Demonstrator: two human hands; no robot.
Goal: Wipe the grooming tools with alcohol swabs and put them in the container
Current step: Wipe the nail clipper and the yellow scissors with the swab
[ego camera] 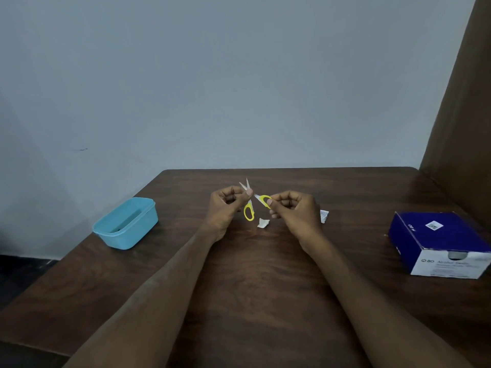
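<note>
Small scissors with yellow handles (249, 212) are held above the middle of the wooden table (260, 274), blades spread and pointing up and away. My left hand (225, 208) pinches them near the pivot. My right hand (295, 211) grips the other yellow handle loop. A white swab (263, 223) lies on the table just below the scissors. The light blue container (127, 223) stands at the table's left edge; something dark lies inside it, too dim to name.
A torn white swab wrapper (324, 215) lies right of my right hand. The blue and white alcohol swab box (438, 244) sits at the right. A brown panel (459, 128) rises at the right; a pale wall stands behind the table.
</note>
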